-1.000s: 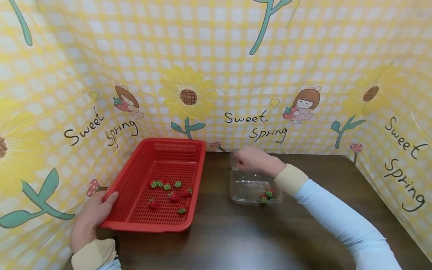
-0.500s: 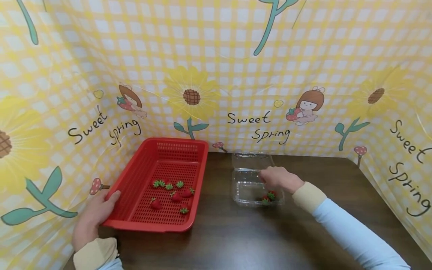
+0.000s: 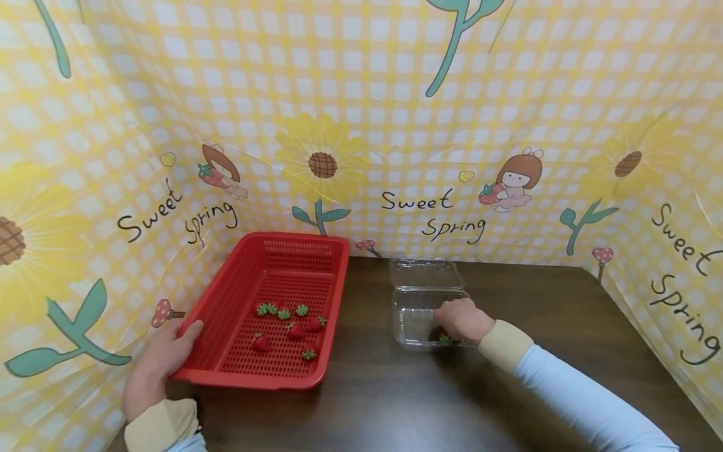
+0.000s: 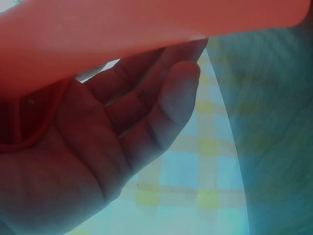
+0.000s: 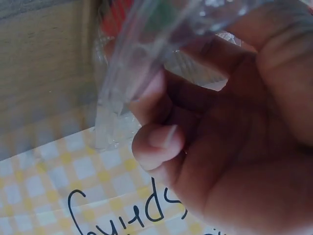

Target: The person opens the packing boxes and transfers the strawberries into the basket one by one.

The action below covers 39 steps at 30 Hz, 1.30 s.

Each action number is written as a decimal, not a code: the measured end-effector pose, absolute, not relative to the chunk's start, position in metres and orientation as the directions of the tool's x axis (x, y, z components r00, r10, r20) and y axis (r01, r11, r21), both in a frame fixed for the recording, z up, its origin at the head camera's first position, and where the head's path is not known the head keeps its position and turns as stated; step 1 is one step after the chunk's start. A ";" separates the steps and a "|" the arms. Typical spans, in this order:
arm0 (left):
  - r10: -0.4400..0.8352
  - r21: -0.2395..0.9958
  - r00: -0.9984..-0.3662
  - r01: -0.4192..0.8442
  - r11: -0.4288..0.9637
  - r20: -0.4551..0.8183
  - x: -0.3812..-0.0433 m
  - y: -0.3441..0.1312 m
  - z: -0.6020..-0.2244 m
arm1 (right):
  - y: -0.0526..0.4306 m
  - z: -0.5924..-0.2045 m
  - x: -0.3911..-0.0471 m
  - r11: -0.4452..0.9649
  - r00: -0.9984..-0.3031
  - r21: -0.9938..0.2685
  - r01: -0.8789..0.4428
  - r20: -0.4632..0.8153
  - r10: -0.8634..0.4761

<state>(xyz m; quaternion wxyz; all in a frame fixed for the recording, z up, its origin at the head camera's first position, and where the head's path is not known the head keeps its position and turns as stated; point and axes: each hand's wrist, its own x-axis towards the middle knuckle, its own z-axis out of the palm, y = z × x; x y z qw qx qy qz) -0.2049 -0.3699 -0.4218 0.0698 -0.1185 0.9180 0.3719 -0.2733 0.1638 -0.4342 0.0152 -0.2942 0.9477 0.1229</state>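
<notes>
My left hand [image 3: 157, 361] grips the near left side of a red perforated plastic basket [image 3: 339, 295], thumb over the rim. In the left wrist view, fingers [image 4: 178, 95] curl below the basket's wall. Several strawberries [image 3: 296, 330] with green leaves lie on the basket's floor. My right hand [image 3: 464, 319] reaches into the near right corner of a clear plastic clamshell box [image 3: 412, 320]. A strawberry [image 3: 444, 339] shows just below its knuckles. Through the clear wall in the right wrist view, red and green of a strawberry [image 5: 115, 18] appear near bent fingers; I cannot tell whether they hold it.
The box's clear lid [image 3: 426, 274] lies folded open toward the back. Both containers stand on a dark brown wooden table [image 3: 384, 402]. A yellow checked cloth [image 3: 418, 144] printed with flowers rises behind and at both sides.
My right hand has moved from the lid of the box toward me and down into its near right corner, covering part of the strawberries there. My left hand stays on the basket.
</notes>
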 end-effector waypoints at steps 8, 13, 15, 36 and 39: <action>-0.155 0.696 -0.961 -0.273 0.664 -0.229 -0.202 -0.368 -0.422 | 0.163 -0.427 -0.284 0.835 -0.852 0.168 -0.524 -0.111 -0.512; -0.157 0.692 -0.960 -0.276 0.667 -0.233 -0.200 -0.368 -0.422 | 0.161 -0.412 -0.294 0.846 -0.852 0.101 -0.523 -0.050 -0.521; -0.158 0.693 -0.959 -0.280 0.664 -0.235 -0.200 -0.368 -0.422 | 0.158 -0.406 -0.297 0.840 -0.842 0.082 -0.536 0.025 -0.539; -0.152 0.673 -0.960 -0.274 0.687 -0.235 -0.204 -0.367 -0.421 | 0.087 -0.381 -0.297 0.713 -0.635 -0.055 -0.699 0.504 -0.585; -0.151 0.677 -0.960 -0.275 0.683 -0.236 -0.203 -0.369 -0.423 | 0.069 -0.381 -0.295 0.682 -0.603 -0.040 -0.731 0.505 -0.617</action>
